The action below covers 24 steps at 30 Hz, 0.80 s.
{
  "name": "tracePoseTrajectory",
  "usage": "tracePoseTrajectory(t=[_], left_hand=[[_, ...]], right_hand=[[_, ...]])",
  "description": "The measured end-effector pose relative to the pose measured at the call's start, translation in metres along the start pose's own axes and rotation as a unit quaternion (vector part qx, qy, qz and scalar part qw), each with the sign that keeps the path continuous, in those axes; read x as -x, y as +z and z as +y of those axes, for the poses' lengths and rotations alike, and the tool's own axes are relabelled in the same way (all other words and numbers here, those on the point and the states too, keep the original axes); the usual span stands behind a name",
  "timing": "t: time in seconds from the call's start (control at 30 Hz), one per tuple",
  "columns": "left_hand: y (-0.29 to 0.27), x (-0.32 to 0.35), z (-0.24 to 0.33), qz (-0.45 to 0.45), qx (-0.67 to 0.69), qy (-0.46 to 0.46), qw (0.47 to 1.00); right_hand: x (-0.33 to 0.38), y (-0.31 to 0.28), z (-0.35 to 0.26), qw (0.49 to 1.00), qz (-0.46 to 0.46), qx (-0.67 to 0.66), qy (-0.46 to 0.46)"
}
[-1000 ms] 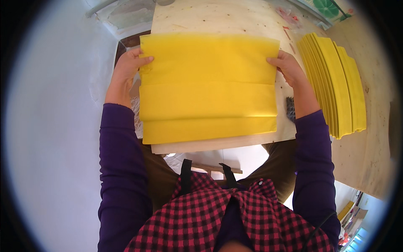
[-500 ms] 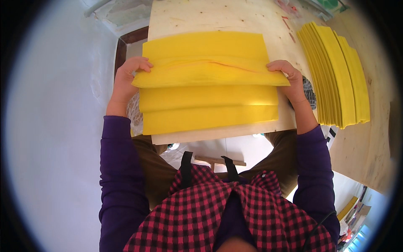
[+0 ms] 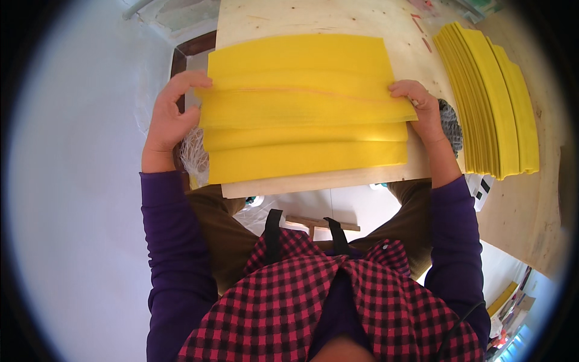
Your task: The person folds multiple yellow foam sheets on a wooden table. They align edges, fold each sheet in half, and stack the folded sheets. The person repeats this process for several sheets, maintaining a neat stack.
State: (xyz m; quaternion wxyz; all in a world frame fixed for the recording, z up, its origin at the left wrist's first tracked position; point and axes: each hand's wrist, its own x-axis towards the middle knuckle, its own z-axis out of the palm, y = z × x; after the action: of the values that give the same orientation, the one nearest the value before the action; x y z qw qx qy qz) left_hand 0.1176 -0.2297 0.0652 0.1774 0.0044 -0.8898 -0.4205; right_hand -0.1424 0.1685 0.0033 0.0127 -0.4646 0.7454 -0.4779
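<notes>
A wide yellow cloth (image 3: 301, 108), thin and felt-like, lies in front of me with flat pleats running from left to right. At its left edge is my left hand (image 3: 172, 111), its thumb spread well away from the fingers and the fingertips touching the cloth by the middle pleat. Opposite it, my right hand (image 3: 422, 105) pinches the right end of that same pleat, whose corner laps over the hand. The thumb of my right hand is mostly hidden beneath the cloth.
A pale wooden table (image 3: 289, 18) carries the cloth. To the right stands a thick stack of folded yellow cloths (image 3: 491, 102). A dark grey knitted-looking thing (image 3: 450, 128) sits between my right hand and the stack. Whitish stringy material (image 3: 195, 158) hangs below my left hand.
The middle pleat, raised and bulging before, now lies flatter. My left thumb has parted from the fingers and come off the pleat's end. My right hand keeps its pinch.
</notes>
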Motion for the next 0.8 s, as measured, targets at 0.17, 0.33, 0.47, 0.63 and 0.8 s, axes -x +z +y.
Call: tracePoseTrajectory(t=[0.17, 0.33, 0.47, 0.63, 0.8], left_hand=[[0.008, -0.017, 0.023, 0.019, 0.022, 0.038, 0.999], [0.048, -0.028, 0.02, -0.043, -0.248, 0.071, 0.965], [0.074, -0.021, 0.017, -0.107, -0.32, 0.015, 0.941], [0.084, -0.016, 0.02, -0.12, -0.34, 0.004, 0.933], [0.088, -0.013, 0.023, -0.104, -0.354, 0.002, 0.93]], right_hand=[[-0.001, 0.0, 0.0, 1.0, 0.0, 0.004, -0.001], [0.0, 0.001, -0.001, 1.0, 0.002, -0.003, -0.009], [0.001, -0.002, -0.004, 0.999, -0.002, -0.03, 0.016], [0.002, -0.01, -0.016, 0.972, 0.074, -0.151, 0.166], [-0.001, 0.0, -0.03, 0.883, 0.126, -0.358, 0.277]])
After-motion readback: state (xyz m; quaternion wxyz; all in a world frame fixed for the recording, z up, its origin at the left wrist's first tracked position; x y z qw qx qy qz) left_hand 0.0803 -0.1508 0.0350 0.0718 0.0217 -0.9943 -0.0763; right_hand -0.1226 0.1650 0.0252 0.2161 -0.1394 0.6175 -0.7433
